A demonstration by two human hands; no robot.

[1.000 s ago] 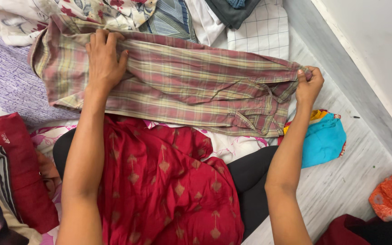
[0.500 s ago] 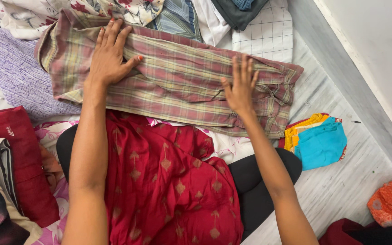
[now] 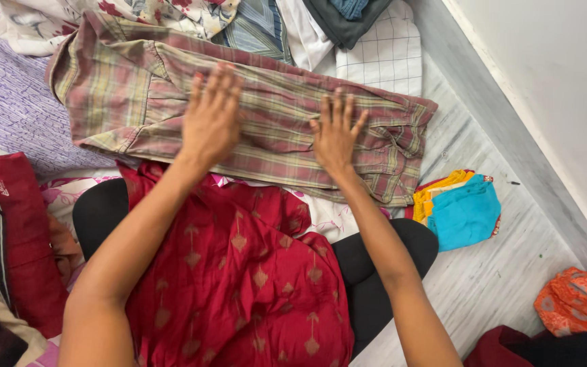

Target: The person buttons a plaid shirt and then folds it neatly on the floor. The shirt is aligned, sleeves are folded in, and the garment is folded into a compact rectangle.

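Note:
A plaid garment (image 3: pixel 137 95) in dull red, green and tan lies spread flat across the floor in front of me. My left hand (image 3: pixel 212 119) presses flat on its middle, fingers spread. My right hand (image 3: pixel 336 132) lies flat on it a little to the right, fingers apart, short of the bunched waistband end (image 3: pixel 402 146). Neither hand grips the cloth. My lap shows a red patterned tunic (image 3: pixel 239 285) over black trousers.
A folded turquoise and yellow cloth stack (image 3: pixel 463 211) sits at the right. An orange cloth (image 3: pixel 579 302) lies lower right. A pile of clothes (image 3: pixel 273 20) lies beyond the garment, a purple cloth (image 3: pixel 15 109) and maroon items (image 3: pixel 15 231) at left. A wall (image 3: pixel 552 88) runs along the right.
My right hand let go of the garment's right end and came to lie flat on it, sliding leftward. My left hand slid from the garment's left end toward its middle.

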